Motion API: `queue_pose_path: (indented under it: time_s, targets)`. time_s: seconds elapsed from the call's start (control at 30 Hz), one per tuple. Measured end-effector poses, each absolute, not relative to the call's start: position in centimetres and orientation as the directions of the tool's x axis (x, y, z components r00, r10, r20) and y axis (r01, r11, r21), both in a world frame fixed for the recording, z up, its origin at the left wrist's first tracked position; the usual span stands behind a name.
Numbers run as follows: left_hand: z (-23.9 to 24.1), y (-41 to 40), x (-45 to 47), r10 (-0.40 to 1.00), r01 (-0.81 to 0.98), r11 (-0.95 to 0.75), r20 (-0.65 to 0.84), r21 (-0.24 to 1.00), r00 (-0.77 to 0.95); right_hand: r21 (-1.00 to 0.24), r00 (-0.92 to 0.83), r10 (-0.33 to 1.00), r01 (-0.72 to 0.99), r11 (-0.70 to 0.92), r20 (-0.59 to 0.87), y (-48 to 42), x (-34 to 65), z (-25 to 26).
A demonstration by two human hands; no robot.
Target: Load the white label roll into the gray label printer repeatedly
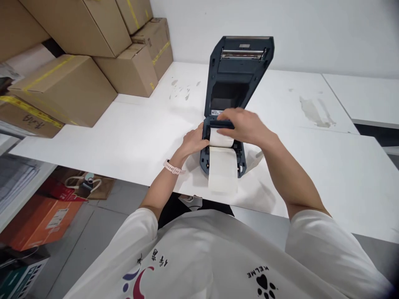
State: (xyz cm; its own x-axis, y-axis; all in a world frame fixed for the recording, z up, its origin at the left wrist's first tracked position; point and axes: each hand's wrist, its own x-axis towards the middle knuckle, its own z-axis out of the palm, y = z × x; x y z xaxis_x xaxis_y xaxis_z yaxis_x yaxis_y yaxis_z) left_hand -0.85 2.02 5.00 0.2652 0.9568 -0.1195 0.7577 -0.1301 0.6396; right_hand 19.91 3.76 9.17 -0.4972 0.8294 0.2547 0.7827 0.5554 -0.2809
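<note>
A dark blue label printer [240, 74] stands on the white table [131, 137] with its lid swung up and open. A roll of white label paper [220, 139] lies in its bay, and a strip of it [222, 170] runs out over the front toward me. My left hand [195, 142] presses against the printer's left side by the roll, fingers curled. My right hand [243, 124] lies over the top of the roll and the bay's rear edge, fingers bent down onto it.
Stacked cardboard boxes [77, 83] with yellow tape fill the table's far left. A second white table [364, 97] adjoins at right. On the floor at left lie an orange box [40, 220] and a brown bag [87, 187]. Stains mark the tabletop behind the printer.
</note>
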Motion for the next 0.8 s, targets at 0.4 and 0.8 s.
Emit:
queue_pose_path:
  time_s: [0.4,0.8]
  targets:
    - [4.3,2.3,-1.2,0.953,0.718,-0.115,-0.127,0.686,0.274,-0.671,-0.642,0.760,0.521,0.527,0.098,4.3,23.4,9.0]
    - [4.4,1.8,-1.1,0.962,0.672,-0.093,-0.107,0.735,0.250,-0.839,0.181,0.948,0.529,0.130,0.261,8.4,33.5,2.6]
